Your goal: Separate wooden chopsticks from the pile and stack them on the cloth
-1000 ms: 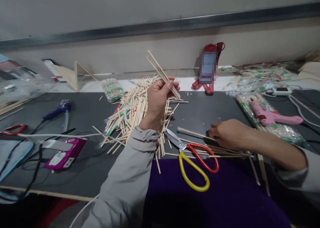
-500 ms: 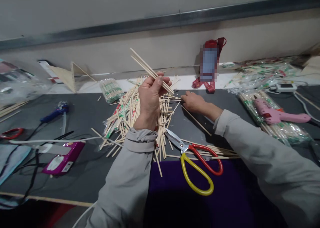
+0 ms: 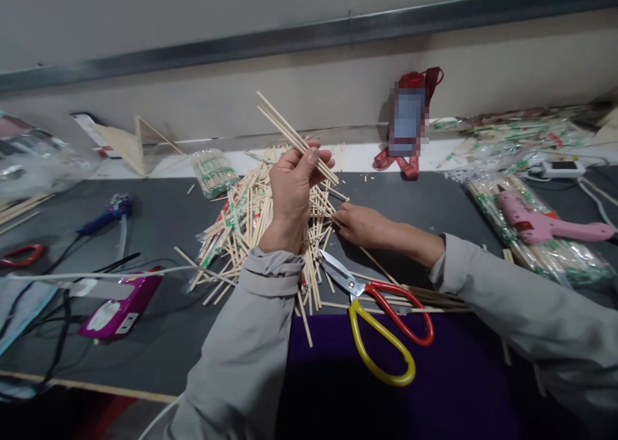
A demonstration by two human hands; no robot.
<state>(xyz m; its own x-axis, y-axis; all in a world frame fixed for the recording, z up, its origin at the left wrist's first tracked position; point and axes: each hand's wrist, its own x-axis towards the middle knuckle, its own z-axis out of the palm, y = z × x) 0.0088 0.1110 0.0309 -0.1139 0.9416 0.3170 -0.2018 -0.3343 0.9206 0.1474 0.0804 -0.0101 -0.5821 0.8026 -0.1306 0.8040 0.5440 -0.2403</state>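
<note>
Raised above the pile, my left hand [image 3: 295, 192] is closed around a few thin wooden chopsticks [image 3: 282, 123], which slant up to the left. Below it spreads a loose heap of chopsticks [image 3: 251, 224], some still in printed wrappers. My right hand [image 3: 362, 224] is at the heap's right edge, its fingertips pinched on chopstick ends there; how many is hidden. Scissors with one red and one yellow handle [image 3: 381, 363] lie partly spread just in front of the heap, handles over dark purple cloth [image 3: 458, 356].
A pink glue gun [image 3: 535, 218] rests on bagged chopsticks [image 3: 570, 256] at right. At left are a blue glue gun [image 3: 106, 213], a magenta power strip [image 3: 120, 308] and cables. A phone [image 3: 408, 121] with a red strap leans on the back wall; another chopstick pack [image 3: 214, 172] lies left of the heap.
My right hand has moved left and nearer to me, to the heap's edge. My left hand stays nearly in place, still holding its chopsticks. The view has shifted slightly.
</note>
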